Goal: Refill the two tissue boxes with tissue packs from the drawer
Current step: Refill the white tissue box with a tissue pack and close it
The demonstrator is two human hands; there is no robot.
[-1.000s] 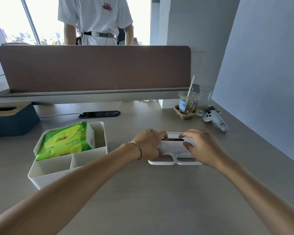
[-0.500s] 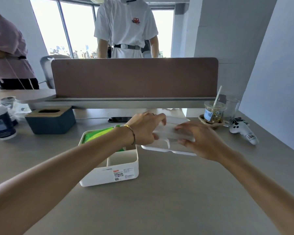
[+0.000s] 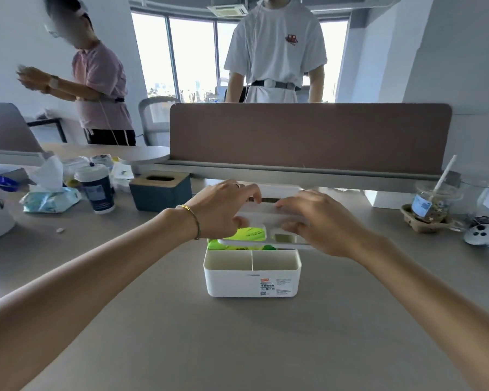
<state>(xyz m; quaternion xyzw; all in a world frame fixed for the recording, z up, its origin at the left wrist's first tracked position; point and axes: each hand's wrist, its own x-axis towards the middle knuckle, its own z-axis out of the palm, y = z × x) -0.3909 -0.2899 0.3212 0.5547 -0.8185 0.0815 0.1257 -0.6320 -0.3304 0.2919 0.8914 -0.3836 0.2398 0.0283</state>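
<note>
A white tissue box (image 3: 237, 280) stands on the desk in front of me, with two small bare compartments at its near side. A green tissue pack (image 3: 249, 235) lies in its rear compartment. I hold the box's white lid (image 3: 266, 214) just above the box, slightly tilted, with my left hand (image 3: 223, 208) on its left end and my right hand (image 3: 314, 221) on its right end. A second tissue box (image 3: 160, 193), dark blue with a wooden top and a slot, stands farther back to the left.
A brown divider panel (image 3: 308, 136) closes the desk's far side. At the left are a coffee cup (image 3: 98, 190) and a wipes pack (image 3: 50, 197). At the right stand a drink cup with a straw (image 3: 432, 201) and a white controller (image 3: 483, 235). Two people stand behind the divider.
Both hands have carried the lid from the desk at the right, leftward and up, to above the white box. My view has swung left and up, showing more of the left desk.
</note>
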